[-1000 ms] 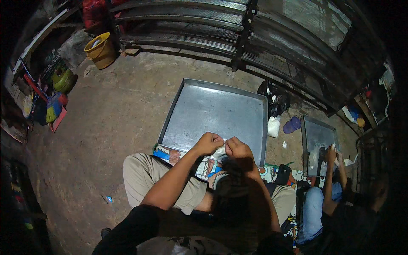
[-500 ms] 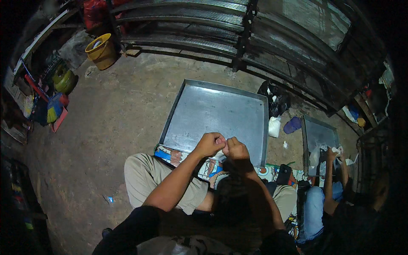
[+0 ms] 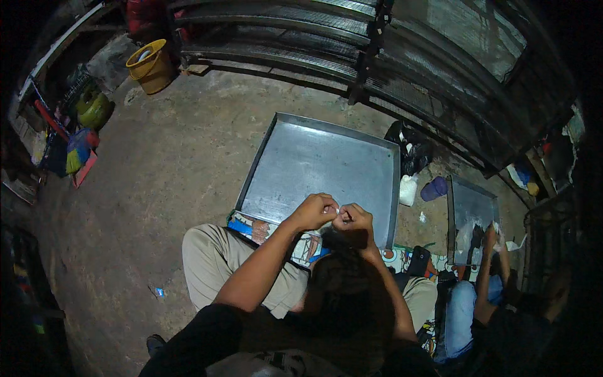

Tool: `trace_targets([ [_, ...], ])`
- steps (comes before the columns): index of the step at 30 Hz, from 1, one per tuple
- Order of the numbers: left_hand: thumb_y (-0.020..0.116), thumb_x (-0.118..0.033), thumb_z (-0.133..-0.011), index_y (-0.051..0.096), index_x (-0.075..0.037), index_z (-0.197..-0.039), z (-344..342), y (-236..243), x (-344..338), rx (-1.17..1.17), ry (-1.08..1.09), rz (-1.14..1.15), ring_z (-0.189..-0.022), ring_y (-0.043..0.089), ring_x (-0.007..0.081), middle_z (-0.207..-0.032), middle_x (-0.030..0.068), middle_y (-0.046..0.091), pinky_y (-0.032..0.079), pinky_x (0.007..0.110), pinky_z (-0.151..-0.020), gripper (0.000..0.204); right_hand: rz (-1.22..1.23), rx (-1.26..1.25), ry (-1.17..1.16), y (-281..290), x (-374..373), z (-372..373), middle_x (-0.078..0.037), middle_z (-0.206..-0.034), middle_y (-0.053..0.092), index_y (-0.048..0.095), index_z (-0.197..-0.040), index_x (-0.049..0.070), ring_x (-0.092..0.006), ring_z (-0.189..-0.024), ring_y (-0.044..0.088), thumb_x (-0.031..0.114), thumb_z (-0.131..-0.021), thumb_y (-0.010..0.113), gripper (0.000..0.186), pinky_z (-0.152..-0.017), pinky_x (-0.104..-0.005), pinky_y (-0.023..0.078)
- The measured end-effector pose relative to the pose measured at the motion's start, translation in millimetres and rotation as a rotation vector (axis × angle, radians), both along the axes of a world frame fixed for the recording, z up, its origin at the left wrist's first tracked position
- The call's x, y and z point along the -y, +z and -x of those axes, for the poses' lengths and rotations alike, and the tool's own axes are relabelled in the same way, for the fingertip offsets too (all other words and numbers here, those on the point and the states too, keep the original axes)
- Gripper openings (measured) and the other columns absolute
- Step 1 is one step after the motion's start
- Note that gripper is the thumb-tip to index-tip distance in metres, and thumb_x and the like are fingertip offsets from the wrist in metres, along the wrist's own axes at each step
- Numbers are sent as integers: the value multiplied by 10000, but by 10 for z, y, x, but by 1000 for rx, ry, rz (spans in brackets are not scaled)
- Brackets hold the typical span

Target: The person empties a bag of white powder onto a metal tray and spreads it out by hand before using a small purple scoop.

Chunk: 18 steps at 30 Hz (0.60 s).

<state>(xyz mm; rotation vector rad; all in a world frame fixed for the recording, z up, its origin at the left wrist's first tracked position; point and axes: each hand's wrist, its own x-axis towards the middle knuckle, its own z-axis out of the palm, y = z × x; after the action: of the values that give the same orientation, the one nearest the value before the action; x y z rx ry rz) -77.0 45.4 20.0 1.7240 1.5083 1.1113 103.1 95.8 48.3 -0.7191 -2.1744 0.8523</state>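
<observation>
Closest in, the person sits on the ground, beige trousers (image 3: 217, 264) drawn up at the left knee, both forearms reaching forward from the lower edge. The left hand (image 3: 312, 212) is curled, fingers bunched toward the thumb, and the right hand (image 3: 357, 220) is curled the same way just beside it; the two meet fingertip to fingertip. Between them sits a tiny white scrap (image 3: 339, 211), pinched from both sides — too small to tell what it is made of. The hands hover over the near edge of a large, flat, square grey metal tray (image 3: 314, 160), which lies on the floor with a low raised rim. Under that near edge peeks a colourful printed mat (image 3: 251, 227) in blue, white and red.

Off to the right, another person in blue trousers (image 3: 458, 314) sits with hands raised over a second, smaller grey metal tray (image 3: 471, 204). Between the two trays lie a small white bag (image 3: 407, 189) and a purple bundle (image 3: 434, 188), close together on the dusty concrete floor (image 3: 163, 169).

Further out on the left, a heap of bright clutter in green, red and blue (image 3: 81, 135) lines the wall. Farthest back, a yellow plastic bucket (image 3: 149, 65) stands by the corrugated metal shutter (image 3: 301, 41).
</observation>
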Motion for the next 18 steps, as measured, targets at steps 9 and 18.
trace_targets([
  [9, 689, -185, -840, 696, 6, -877, -101, 147, 110, -94, 206, -114, -799, 648, 355, -862, 183, 663, 516, 405, -727, 195, 95, -3, -189, -194, -75, -21, -65, -737, 696, 687, -859, 22, -136, -671, 693, 91, -743, 754, 151, -641, -266, 561],
  [18, 726, -193, -779, 724, -8, -879, -288, -20, 82, 84, 367, -14, -771, 684, 321, -856, 172, 687, 547, 385, -708, 210, 320, 12, -211, -203, -81, -27, -58, -741, 704, 685, -844, 14, -84, -702, 679, 122, -760, 797, 177, -660, -246, 559],
])
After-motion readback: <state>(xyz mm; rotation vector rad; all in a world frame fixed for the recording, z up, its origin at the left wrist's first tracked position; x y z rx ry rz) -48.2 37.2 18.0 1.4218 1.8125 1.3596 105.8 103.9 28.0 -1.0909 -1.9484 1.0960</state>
